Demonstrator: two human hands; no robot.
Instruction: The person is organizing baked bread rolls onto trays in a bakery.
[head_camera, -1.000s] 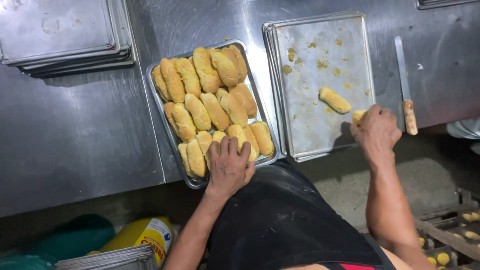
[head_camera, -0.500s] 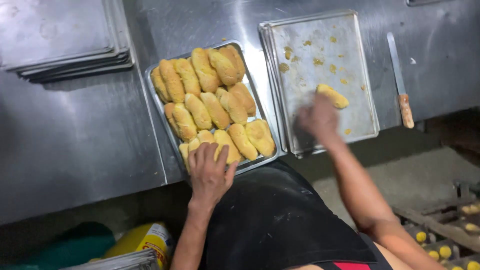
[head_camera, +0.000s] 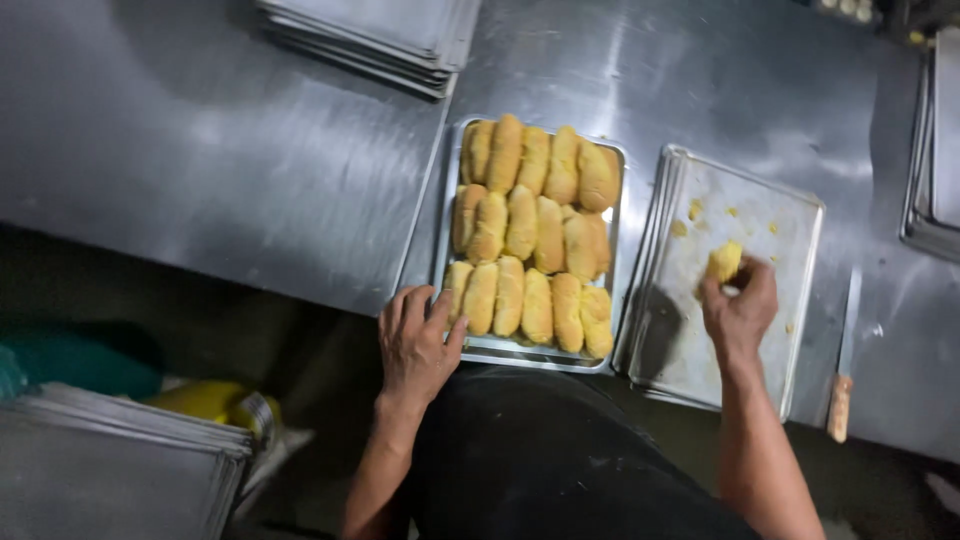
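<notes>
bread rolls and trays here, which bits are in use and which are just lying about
In use: left hand on full tray of rolls; right hand holding roll over crumbed tray.

Lying about: knife, tray stack, yellow container.

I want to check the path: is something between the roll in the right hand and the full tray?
Nothing visible blocks it. The right hand holds the roll over the crumbed tray; only that tray's raised rim lies between it and the full tray.

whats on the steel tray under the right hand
On the flat steel tray lie yellow crumbs; the right hand holds one yellow bread roll. The tray under the hand is hidden.
</notes>
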